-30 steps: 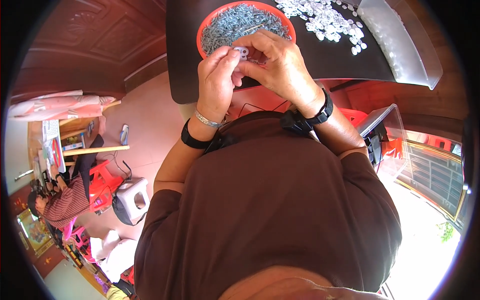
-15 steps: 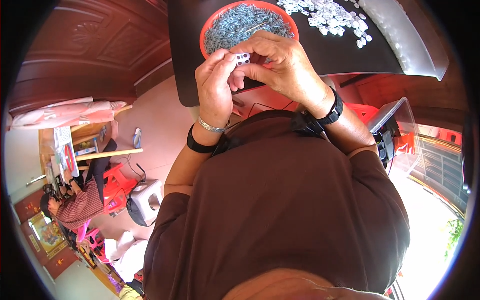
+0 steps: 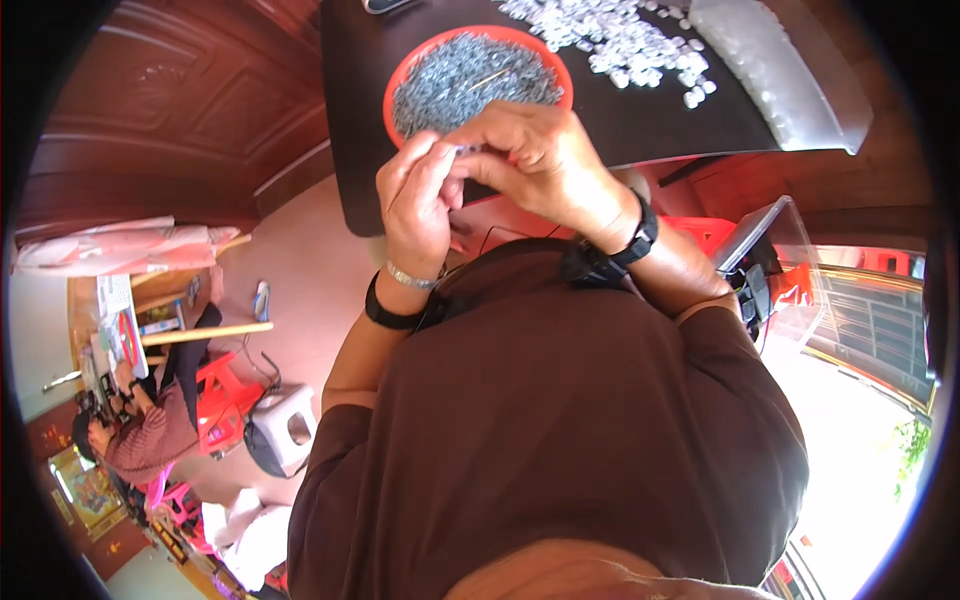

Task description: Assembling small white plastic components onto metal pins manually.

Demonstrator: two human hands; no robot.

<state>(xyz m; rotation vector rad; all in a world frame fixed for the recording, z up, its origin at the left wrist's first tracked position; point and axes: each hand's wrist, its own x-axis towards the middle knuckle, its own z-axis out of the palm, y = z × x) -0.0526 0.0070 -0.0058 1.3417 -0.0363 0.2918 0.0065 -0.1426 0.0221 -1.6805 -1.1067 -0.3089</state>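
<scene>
My left hand [image 3: 418, 200] and my right hand [image 3: 545, 165] meet at the near side of a red bowl [image 3: 390, 105]. Their thumbs and fingers pinch a small white plastic piece [image 3: 462, 150] with dark spots. Most of it is hidden by the fingertips, so its exact kind cannot be told. The bowl is heaped with small grey metal pieces that look like screws [image 3: 470, 72]. One thin brass-coloured stick [image 3: 490, 79] lies on top of the heap.
Many small clear-white pieces [image 3: 625, 48] are scattered on the dark table [image 3: 660, 125], beside a translucent plastic bag [image 3: 765, 85]. Left of me stand a grey-white stool [image 3: 290, 425] and a red chair [image 3: 222, 395]. Another person [image 3: 150, 435] sits farther left.
Both hands, the bowl and the table appear lower and slightly left in the view. The white piece, whose dark spots showed plainly before, is now mostly covered by my fingers.
</scene>
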